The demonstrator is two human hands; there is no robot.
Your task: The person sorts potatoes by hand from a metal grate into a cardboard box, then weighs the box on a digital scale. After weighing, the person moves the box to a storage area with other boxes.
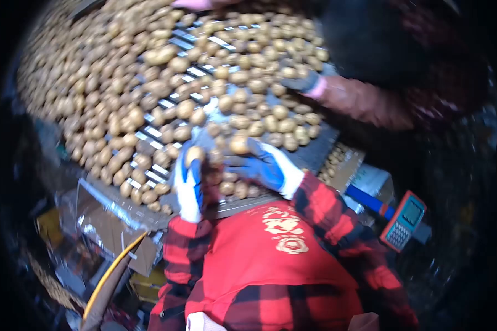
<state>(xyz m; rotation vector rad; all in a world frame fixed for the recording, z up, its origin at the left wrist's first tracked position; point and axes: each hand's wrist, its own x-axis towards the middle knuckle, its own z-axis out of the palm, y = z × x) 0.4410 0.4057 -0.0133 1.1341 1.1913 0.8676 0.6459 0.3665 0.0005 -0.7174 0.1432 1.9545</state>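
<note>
Many round brown potatoes (110, 94) cover a sorting table with metal slats (196, 71). My left hand (189, 179), in a blue and white glove, is closed around a potato (194, 156) near the table's front edge. Just to the right, my right hand (265, 168), gloved the same way, has its fingers bent round another potato (239, 144) at the thumb side. Several more potatoes lie between and below the two hands.
Across the table at the upper right, a co-worker's gloved hand (303, 84) touches potatoes. An orange device with a keypad (404, 220) stands at the right. A cardboard box (110, 220) and a yellow hose (107, 274) are at the lower left.
</note>
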